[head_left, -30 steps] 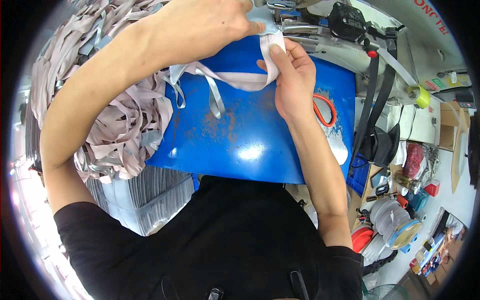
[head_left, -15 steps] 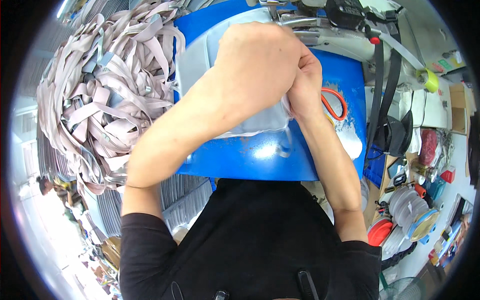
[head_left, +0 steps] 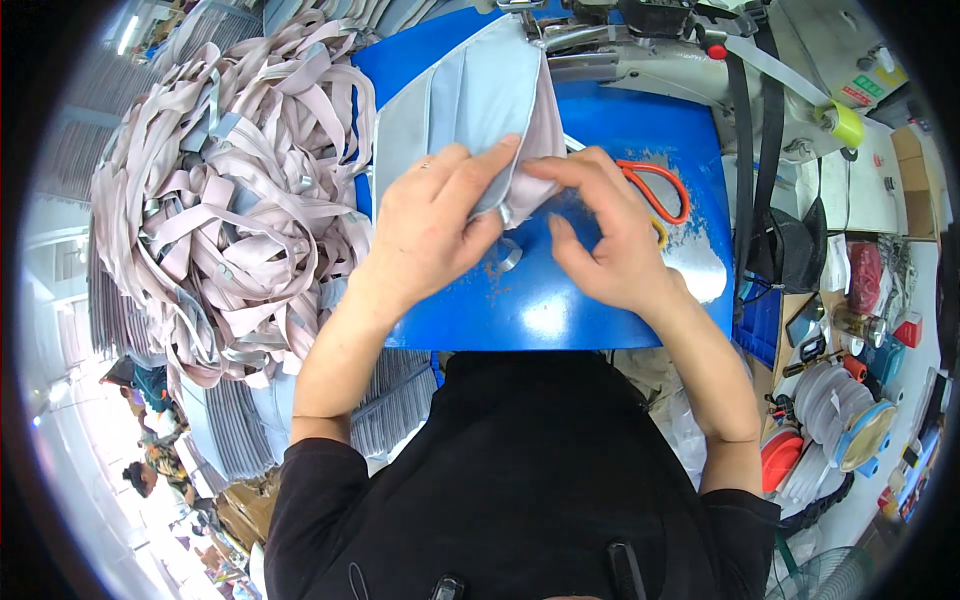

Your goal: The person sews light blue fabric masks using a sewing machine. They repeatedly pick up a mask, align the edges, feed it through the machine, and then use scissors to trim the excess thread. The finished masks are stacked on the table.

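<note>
Pale straps (head_left: pixel 250 210) heap up left of the blue surface (head_left: pixel 465 318), above which the left hand (head_left: pixel 435 222), angled inward, has its grip pinching the near end of the grey fabric piece (head_left: pixel 490 90); the right hand (head_left: pixel 608 235) arches opposite, thumb spread, grip loose

Blue table (head_left: pixel 655 125) — bright light (head_left: pixel 85 450) leftward

A yellow tape roll (head_left: pixel 847 126) sits near a brown cardboard box (head_left: pixel 917 212).
</note>
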Tool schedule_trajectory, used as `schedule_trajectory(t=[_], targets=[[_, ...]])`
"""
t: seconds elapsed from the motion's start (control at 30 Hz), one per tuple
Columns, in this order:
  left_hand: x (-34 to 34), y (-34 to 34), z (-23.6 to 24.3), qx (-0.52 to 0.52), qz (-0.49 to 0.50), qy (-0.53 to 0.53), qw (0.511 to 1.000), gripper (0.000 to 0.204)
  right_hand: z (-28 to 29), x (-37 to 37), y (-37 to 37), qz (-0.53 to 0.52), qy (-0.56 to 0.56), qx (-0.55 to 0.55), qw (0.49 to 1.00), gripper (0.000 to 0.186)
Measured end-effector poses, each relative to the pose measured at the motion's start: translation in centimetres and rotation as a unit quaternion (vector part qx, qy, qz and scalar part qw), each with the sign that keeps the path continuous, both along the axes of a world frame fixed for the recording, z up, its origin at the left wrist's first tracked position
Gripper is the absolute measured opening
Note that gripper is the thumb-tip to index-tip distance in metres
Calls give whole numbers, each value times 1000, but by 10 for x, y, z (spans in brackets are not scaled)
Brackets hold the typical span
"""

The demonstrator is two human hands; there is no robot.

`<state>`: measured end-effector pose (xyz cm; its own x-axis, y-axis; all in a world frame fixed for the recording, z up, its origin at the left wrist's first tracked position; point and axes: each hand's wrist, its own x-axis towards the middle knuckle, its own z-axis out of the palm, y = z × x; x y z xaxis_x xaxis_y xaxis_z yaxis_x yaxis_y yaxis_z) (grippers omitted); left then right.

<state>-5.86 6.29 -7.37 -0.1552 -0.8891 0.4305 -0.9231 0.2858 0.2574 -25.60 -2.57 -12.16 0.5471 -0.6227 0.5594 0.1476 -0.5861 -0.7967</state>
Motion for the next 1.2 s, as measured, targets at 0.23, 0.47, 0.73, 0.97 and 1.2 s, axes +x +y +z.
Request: schedule_trajectory(t=[0.23,0.47,0.73,0.97,1.2], targets=[[12,-8,23,-91,-15,103,990,42,17,19,-38,-39,337,-75,938,46],[4,-7,20,-128,-32,90,987,39,20,33,-39,-188,220,-4,957,26],[-8,-13,-3,-71,-124,-112,983,38,-28,4,0,-95,39,277,955,30],[-8,-30,0,-51,-112,-104,987,46,-13,9,5,-30,-50,425,903,19],[13,-68,8,-45,-109,-125,985,42,-12,40,-27,-16,-137,467,873,18]])
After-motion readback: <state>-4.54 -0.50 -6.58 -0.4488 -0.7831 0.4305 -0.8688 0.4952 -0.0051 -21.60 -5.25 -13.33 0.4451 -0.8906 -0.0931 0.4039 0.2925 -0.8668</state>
